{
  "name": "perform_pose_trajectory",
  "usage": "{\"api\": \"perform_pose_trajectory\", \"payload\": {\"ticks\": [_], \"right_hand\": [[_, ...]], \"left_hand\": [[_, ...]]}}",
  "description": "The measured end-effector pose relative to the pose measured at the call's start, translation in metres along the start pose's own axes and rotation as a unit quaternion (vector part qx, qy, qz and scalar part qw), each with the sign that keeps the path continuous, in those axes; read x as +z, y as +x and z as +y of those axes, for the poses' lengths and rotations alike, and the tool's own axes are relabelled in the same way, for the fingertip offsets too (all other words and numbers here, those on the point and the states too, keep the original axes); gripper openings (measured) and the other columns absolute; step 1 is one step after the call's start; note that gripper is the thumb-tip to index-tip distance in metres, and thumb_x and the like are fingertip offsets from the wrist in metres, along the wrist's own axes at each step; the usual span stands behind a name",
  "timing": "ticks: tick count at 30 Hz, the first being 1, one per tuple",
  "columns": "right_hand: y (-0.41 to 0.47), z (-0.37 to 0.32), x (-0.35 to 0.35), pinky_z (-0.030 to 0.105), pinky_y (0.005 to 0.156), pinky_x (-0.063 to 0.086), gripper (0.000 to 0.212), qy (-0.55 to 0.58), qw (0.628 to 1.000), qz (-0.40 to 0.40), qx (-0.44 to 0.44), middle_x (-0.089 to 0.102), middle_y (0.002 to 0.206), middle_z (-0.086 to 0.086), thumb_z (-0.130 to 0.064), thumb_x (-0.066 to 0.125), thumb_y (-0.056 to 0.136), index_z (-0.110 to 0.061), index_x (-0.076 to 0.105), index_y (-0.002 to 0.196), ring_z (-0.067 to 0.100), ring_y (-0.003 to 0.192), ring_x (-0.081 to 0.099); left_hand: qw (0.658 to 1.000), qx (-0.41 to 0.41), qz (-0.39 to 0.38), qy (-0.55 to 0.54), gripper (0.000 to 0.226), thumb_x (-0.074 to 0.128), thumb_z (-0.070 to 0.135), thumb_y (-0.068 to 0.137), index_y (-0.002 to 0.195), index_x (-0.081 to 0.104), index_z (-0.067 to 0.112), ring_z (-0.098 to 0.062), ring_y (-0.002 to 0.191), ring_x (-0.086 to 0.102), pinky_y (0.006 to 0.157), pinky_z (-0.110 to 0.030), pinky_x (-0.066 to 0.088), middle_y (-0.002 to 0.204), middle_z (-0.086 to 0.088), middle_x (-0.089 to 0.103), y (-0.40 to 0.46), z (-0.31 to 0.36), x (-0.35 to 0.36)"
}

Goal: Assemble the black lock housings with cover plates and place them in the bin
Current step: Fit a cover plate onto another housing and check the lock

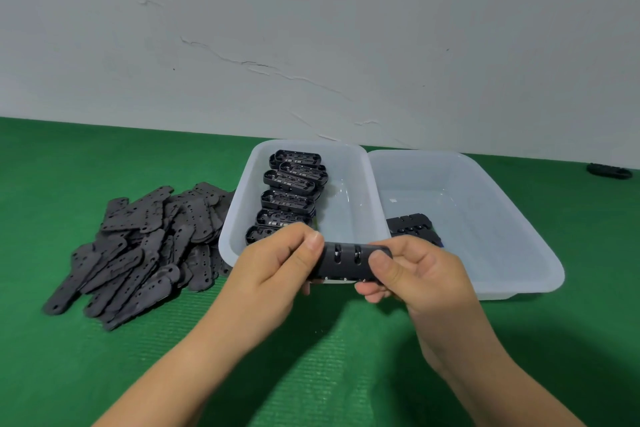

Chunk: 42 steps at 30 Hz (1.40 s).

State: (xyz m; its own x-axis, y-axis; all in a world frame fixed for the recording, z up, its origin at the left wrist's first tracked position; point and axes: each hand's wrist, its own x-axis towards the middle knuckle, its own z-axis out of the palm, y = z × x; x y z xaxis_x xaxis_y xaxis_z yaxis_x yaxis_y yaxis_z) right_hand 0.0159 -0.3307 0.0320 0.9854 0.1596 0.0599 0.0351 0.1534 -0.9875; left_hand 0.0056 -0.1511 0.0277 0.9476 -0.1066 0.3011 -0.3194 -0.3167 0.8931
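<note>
Both hands hold one black lock housing [349, 262] in the air, just in front of the two clear bins. The left hand [277, 263] pinches its left end and the right hand [412, 274] pinches its right end, so each grip is closed on this part. The left bin [239, 218] contains a row of open housings [289, 199]. The right bin [512, 236] contains a few finished pieces [412, 227]. A pile of cover plates [145, 246] lies on the green counter [329, 357], left of the bins.
</note>
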Motion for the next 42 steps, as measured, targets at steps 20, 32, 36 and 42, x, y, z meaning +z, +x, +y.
{"api": "perform_pose_trajectory", "payload": {"ticks": [20, 32, 36, 42], "right_hand": [[-0.008, -0.028, -0.011, 0.020, 0.046, 0.047, 0.056, 0.375, 0.887, -0.193, 0.186, 0.064, 0.081, 0.009, -0.012, 0.085, 0.058, -0.009, 0.068, 0.111, 0.013, 0.053, 0.055], [-0.010, -0.032, -0.010, 0.019, 0.034, 0.040, 0.042, 0.406, 0.875, -0.140, 0.226, 0.064, 0.068, 0.008, -0.001, 0.089, 0.041, -0.012, 0.075, 0.079, 0.013, 0.040, 0.047], [-0.011, -0.031, -0.009, 0.019, 0.033, 0.040, 0.041, 0.415, 0.868, -0.145, 0.228, 0.063, 0.067, 0.008, 0.000, 0.089, 0.041, -0.012, 0.075, 0.078, 0.013, 0.039, 0.048], [-0.010, -0.031, -0.010, 0.018, 0.033, 0.041, 0.039, 0.425, 0.863, -0.152, 0.227, 0.063, 0.064, 0.007, 0.001, 0.089, 0.044, -0.012, 0.075, 0.078, 0.013, 0.039, 0.049]], "left_hand": [[0.987, 0.058, -0.112, -0.103, 0.048, 0.072, 0.029, 0.074, 0.119, 0.056, 0.038, -0.027, 0.093, 0.065, 0.076, -0.036, 0.055, 0.106, 0.002, 0.067, 0.005, 0.022, -0.007], [0.980, 0.096, -0.173, -0.026, 0.042, 0.060, 0.032, 0.087, 0.125, 0.045, 0.038, -0.024, 0.099, 0.056, 0.085, -0.041, 0.047, 0.112, 0.007, 0.056, 0.003, 0.026, -0.010], [0.979, 0.101, -0.174, -0.030, 0.038, 0.058, 0.030, 0.088, 0.124, 0.047, 0.037, -0.011, 0.103, 0.056, 0.088, -0.024, 0.046, 0.115, 0.014, 0.056, 0.004, 0.026, -0.010], [0.981, 0.100, -0.147, -0.083, 0.035, 0.062, 0.024, 0.085, 0.118, 0.055, 0.029, 0.002, 0.096, 0.057, 0.082, -0.012, 0.043, 0.107, 0.020, 0.061, 0.003, 0.026, -0.003]]}}
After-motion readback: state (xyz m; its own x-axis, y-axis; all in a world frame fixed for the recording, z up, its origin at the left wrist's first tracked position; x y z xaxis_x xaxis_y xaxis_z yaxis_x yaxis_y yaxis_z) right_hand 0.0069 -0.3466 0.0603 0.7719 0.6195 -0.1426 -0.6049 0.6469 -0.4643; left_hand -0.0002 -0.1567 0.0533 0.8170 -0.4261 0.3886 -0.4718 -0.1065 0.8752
